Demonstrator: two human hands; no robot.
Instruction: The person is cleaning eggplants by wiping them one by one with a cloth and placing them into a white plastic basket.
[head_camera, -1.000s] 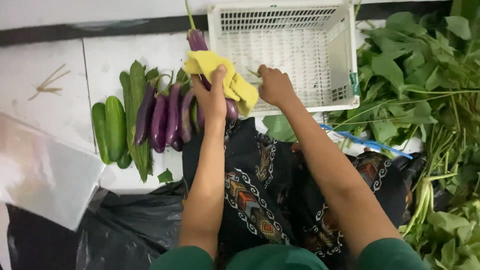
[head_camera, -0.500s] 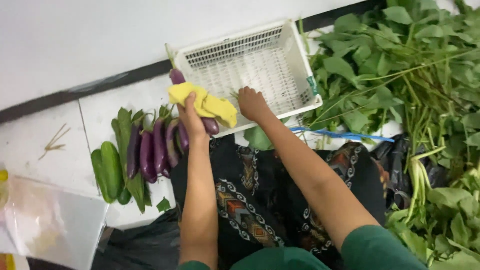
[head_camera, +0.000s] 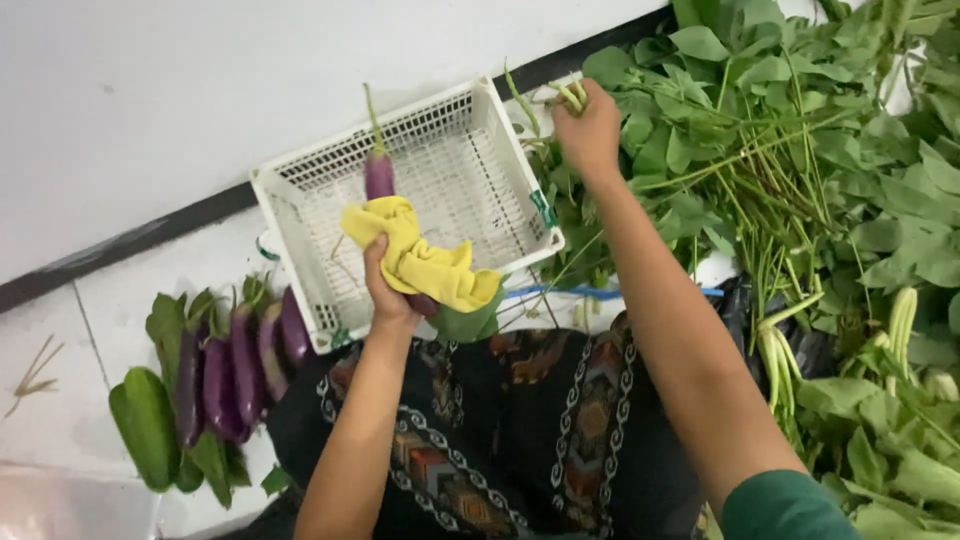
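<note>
- Head view, looking down: your left hand (head_camera: 385, 290) is closed around a soft yellow cloth (head_camera: 425, 255) wrapped over a long purple eggplant (head_camera: 379, 172), held above the near edge of the white slotted plastic basket (head_camera: 300, 235).
- Eggplant stands nearly upright, green stem toward 12 o'clock, its lower end hidden in the cloth.
- Expect it to be light, firm and smooth-skinned, likely slippery bare; the cloth gives grip. Hold the thick middle, not the thin stem, which could snap.
- Your right hand (head_camera: 590, 130), at 2 o'clock from the basket, is curled shut on pale green stalks (head_camera: 568, 95) of the leafy greens pile (head_camera: 800, 150); those are limp and bruise easily, so gather them by the stalks.
- More purple eggplants (head_camera: 235, 365) and a green cucumber (head_camera: 145, 425) lie at 8 o'clock on the white tiled floor (head_camera: 60, 400).
</note>
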